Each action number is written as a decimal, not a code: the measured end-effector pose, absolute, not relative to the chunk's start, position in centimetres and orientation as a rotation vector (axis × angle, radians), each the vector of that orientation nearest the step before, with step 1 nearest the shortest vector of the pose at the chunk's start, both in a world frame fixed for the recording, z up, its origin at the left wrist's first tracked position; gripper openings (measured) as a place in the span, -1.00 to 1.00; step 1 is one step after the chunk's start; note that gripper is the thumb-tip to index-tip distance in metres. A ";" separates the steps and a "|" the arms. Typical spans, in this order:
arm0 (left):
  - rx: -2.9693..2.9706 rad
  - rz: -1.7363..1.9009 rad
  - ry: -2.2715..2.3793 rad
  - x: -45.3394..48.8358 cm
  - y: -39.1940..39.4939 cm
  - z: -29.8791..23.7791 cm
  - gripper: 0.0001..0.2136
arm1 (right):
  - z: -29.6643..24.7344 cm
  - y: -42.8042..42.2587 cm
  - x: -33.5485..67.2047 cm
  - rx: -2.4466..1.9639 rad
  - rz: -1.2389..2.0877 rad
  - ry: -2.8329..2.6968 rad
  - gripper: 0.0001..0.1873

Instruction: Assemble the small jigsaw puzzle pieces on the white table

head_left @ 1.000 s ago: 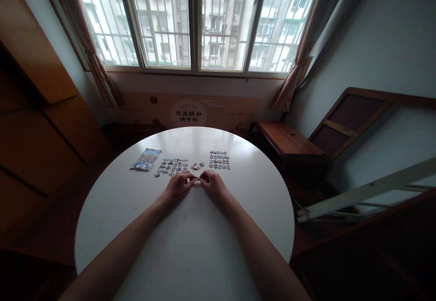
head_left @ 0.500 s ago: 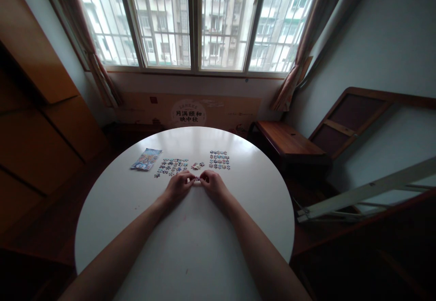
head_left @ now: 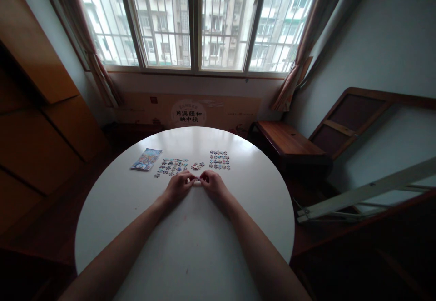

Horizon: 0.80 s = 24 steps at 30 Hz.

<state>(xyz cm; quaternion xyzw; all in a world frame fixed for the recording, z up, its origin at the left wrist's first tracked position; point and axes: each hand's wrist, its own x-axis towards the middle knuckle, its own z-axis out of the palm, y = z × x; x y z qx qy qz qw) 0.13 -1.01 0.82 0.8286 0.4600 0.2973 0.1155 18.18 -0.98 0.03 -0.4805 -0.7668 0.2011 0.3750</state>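
Small jigsaw puzzle pieces (head_left: 197, 179) sit between my fingertips over the table; how many there are I cannot tell. My left hand (head_left: 179, 184) pinches them from the left side. From the right, my right hand (head_left: 212, 183) pinches them too, thumb and index finger closed. Just beyond my left hand lie rows of loose puzzle pieces (head_left: 173, 165), partly hidden by that hand. A small heap of pieces (head_left: 197, 166) rests past the gap between my hands. Further right, more pieces (head_left: 220, 160) are laid out in neat rows.
All this is on a round white table (head_left: 190, 237). A picture sheet or packet (head_left: 147, 159) with a blue and orange print lies at the back left. Behind the table are a barred window and a printed panel (head_left: 218, 110). A wooden bench (head_left: 289, 138) stands to the right.
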 end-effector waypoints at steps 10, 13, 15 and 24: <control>2.406 0.875 1.363 0.2 -1.2 1.1 -0.84 | 0.2 -1.0 18.2 -1.259 0.535 -1.971 -0.95; 2.403 0.883 1.351 0.3 -1.2 1.1 -0.85 | 0.2 -1.0 18.2 -1.257 0.537 -1.973 -0.95; 2.401 0.885 1.346 0.3 -1.2 1.2 -0.85 | 0.2 -1.0 18.2 -1.257 0.535 -1.973 -0.95; 2.414 0.876 1.369 0.3 -1.2 1.2 -0.85 | -0.1 -0.9 18.2 -1.245 0.532 -1.969 -0.94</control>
